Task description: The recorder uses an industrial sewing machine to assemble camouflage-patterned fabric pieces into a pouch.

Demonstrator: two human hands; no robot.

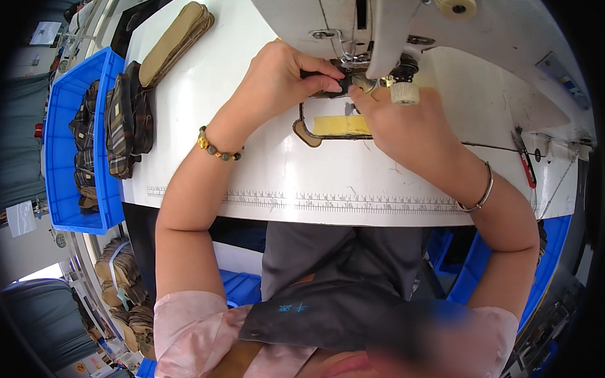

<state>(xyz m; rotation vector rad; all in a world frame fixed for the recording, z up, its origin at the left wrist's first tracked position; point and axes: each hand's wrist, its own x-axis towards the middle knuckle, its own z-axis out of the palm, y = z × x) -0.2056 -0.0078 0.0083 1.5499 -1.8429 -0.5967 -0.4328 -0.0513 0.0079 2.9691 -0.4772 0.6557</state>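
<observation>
At the sewing machine (302, 9), my left hand (276, 78) pinches a small dark fabric piece (347, 81) between thumb and forefinger, close to the presser foot (355, 59). My right hand (408, 119) meets it from the other side, fingers curled and closed, with a fingertip at the dark piece's edge. Most of that piece is covered by my fingers and the machine. Just below, a yellow strip (341, 126) lies on the machine bed, next to the rounded tan corner (308, 134) of a dark-edged opening.
Tan insole-shaped pieces (174, 44) lie stacked at the far left, beside plaid fabric pieces (121, 123). A blue crate (57, 147) with more plaid pieces adjoins the table's left edge. Red-handled snips (526, 163) lie at the right. A printed ruler (302, 201) runs along the front.
</observation>
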